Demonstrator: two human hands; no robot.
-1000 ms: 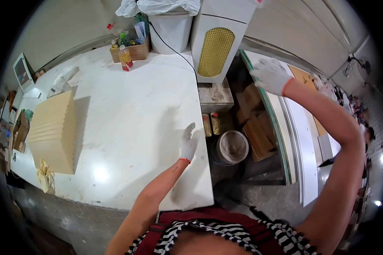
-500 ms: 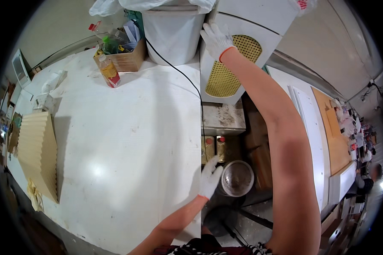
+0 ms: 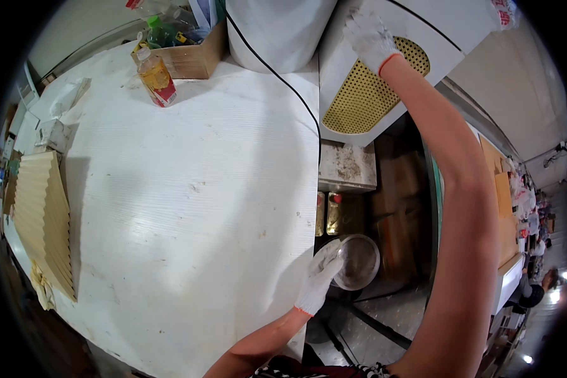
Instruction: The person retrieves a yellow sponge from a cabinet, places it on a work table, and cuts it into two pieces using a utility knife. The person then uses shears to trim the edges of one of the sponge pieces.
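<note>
My right hand [image 3: 373, 43], in a white knit glove with an orange cuff, lies with fingers stretched out against a white box-shaped cabinet [image 3: 331, 66]. A gold perforated mesh panel [image 3: 359, 104] is set into the cabinet's face, just beneath the palm. Lower down, my left hand [image 3: 323, 272], gloved the same way, is at the left side of a round pail [image 3: 361, 264] beside the table edge. Its fingers look extended along the rim; whether they touch it I cannot tell. Neither hand visibly holds anything.
The white table [image 3: 170, 201] carries a drink bottle [image 3: 156, 79], a cardboard box [image 3: 192, 60] of bottles, a large white bin [image 3: 277, 31] and a cream corrugated piece [image 3: 41, 220]. A black cable [image 3: 283, 82] hangs over its edge. Below stand gold red-capped cans [image 3: 335, 214] and a stained white block [image 3: 349, 165].
My left hand has moved over to the pail's left rim. The head view has shifted, so the cabinet and bin sit higher in it. My right hand stays against the cabinet.
</note>
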